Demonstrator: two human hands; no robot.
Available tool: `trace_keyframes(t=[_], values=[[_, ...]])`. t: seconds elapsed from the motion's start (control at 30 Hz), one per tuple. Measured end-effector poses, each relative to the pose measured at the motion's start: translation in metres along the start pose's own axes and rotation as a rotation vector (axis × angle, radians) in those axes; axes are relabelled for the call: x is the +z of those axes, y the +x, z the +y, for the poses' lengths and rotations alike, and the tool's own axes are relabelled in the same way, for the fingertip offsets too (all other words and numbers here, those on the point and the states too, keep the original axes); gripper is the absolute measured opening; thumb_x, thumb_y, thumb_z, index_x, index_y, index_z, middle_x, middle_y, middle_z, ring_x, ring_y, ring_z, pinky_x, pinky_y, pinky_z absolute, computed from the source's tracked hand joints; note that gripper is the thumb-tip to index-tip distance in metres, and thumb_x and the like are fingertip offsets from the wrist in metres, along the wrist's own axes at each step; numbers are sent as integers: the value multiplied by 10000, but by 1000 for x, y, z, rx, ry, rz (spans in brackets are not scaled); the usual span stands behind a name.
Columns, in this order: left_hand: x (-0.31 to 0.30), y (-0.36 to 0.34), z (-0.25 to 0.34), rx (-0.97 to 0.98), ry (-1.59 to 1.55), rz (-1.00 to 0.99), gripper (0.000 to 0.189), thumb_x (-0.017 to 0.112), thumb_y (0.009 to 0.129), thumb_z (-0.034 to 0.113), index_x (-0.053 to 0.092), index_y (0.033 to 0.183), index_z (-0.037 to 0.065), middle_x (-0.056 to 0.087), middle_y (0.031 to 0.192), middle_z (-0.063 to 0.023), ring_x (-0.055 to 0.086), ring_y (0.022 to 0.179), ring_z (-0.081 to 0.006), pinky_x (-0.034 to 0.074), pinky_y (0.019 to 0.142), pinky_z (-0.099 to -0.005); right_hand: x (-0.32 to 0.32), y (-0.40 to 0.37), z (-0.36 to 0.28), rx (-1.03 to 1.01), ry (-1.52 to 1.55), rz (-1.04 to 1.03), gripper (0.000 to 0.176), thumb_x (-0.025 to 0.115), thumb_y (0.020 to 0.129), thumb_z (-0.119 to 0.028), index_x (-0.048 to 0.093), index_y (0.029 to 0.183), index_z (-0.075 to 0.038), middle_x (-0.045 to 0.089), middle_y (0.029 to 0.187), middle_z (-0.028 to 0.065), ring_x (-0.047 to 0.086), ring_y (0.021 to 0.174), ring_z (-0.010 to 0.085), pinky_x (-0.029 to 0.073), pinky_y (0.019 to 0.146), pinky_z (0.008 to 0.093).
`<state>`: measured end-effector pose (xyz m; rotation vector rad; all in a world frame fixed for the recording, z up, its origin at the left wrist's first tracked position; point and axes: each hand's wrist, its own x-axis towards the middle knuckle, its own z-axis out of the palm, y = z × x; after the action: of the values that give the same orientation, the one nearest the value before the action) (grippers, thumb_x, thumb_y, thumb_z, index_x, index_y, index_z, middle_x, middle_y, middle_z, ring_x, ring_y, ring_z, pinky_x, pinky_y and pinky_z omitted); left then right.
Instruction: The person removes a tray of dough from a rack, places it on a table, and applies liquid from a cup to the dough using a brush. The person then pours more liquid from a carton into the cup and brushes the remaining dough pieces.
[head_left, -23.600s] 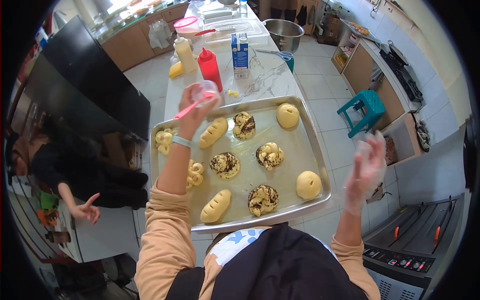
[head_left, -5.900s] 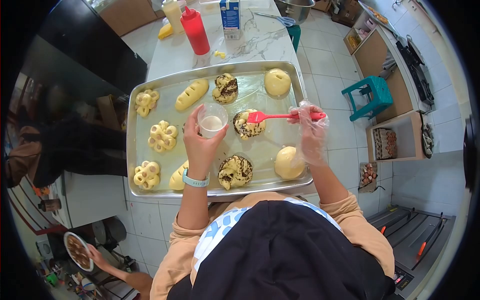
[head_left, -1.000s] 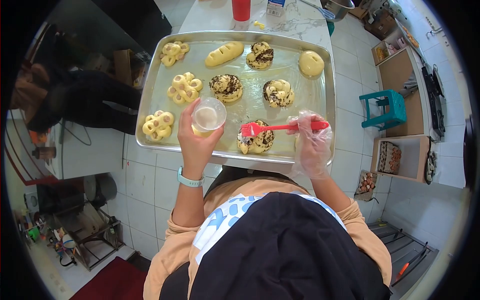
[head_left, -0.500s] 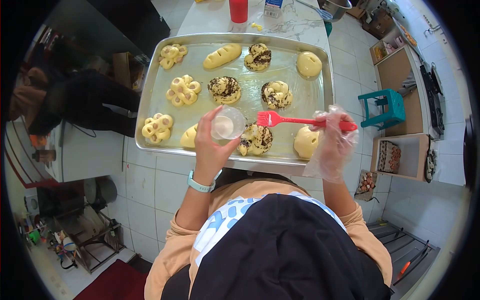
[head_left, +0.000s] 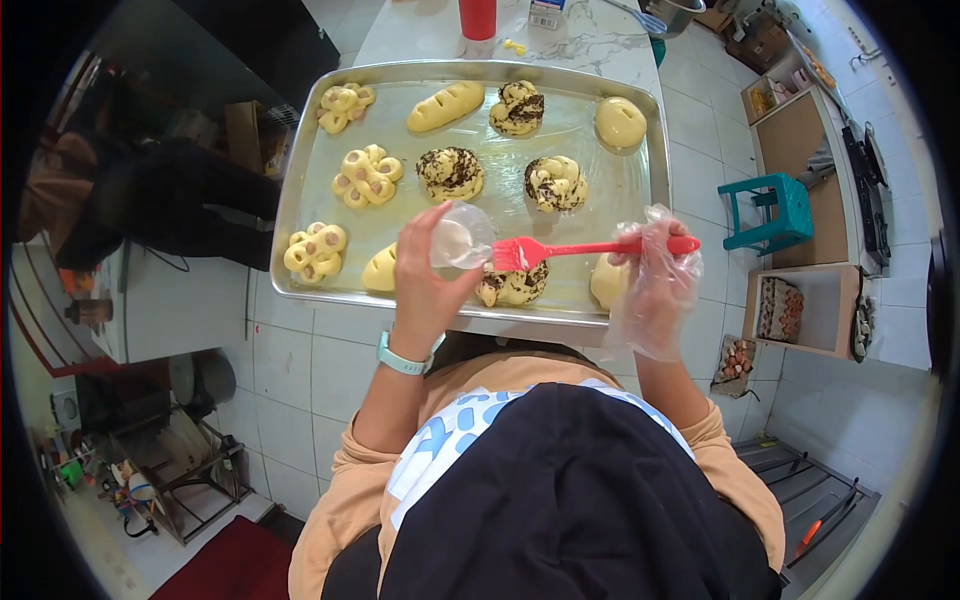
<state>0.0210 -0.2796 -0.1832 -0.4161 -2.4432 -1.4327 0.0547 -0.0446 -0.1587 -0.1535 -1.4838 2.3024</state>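
Note:
My left hand (head_left: pixel 425 275) is closed around a small clear plastic cup (head_left: pixel 461 236) with a little whitish liquid in it, held over the front of the baking tray (head_left: pixel 665 165). In a clear plastic glove, my right hand (head_left: pixel 660 285) grips the handle of a red pastry brush (head_left: pixel 575 248). Its bristles point left, at the cup's right rim. Below them a chocolate-speckled dough knot (head_left: pixel 518 285) is partly hidden. By my gloved hand sits a round bun (head_left: pixel 606 280), also partly covered. Several other shaped doughs, such as a slashed oval loaf (head_left: pixel 445 106), lie on the tray.
The tray rests on a marble-patterned table (head_left: pixel 620 50), with a red cup (head_left: pixel 478 18) and a small box (head_left: pixel 546 12) behind it. A green stool (head_left: pixel 768 215) stands to the right, near egg trays (head_left: pixel 779 310). Another person (head_left: pixel 150 190) stands at left.
My right hand has brought the brush left and slightly down, so its bristles now reach the cup's rim. The cup in my left hand has tilted and shifted a little.

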Motion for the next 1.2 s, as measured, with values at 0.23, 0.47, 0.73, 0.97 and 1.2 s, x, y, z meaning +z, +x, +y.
trace_keyframes(t=[0.23,0.47,0.73,0.97,1.2], values=[[-18,3,-11,-66,66,106,681,779,635,56,524,1267,49,575,1185,-138,559,1104,-310,454,952,-398,-19,-17,14,85,-192,-134,87,580,959,-120,543,951,-42,578,833,46,583,773,151,478,698,287],[-14,1,-11,-78,36,98,676,781,642,60,524,1267,47,584,1179,-139,576,1092,-299,465,937,-388,-26,-21,3,42,-161,-229,90,585,946,-84,539,876,-54,570,842,50,570,775,158,473,699,299],[-9,0,-4,-72,31,36,688,782,630,55,524,1268,52,576,1174,-140,564,1095,-305,453,949,-393,-13,-1,-20,-164,-149,-39,46,550,966,-93,550,960,-48,604,767,75,594,754,163,488,685,287],[11,-5,14,23,-31,-90,718,769,597,51,522,1271,59,560,1191,-156,523,1142,-334,432,978,-418,23,-1,14,-176,-88,-218,148,592,934,-37,533,1068,-27,624,950,90,612,783,160,521,696,303],[-3,-4,0,-12,0,-25,701,764,614,52,523,1273,61,564,1190,-152,527,1138,-328,429,981,-414,6,3,11,-60,-16,-87,74,570,956,-90,567,934,-19,632,842,86,620,748,157,524,685,290]])
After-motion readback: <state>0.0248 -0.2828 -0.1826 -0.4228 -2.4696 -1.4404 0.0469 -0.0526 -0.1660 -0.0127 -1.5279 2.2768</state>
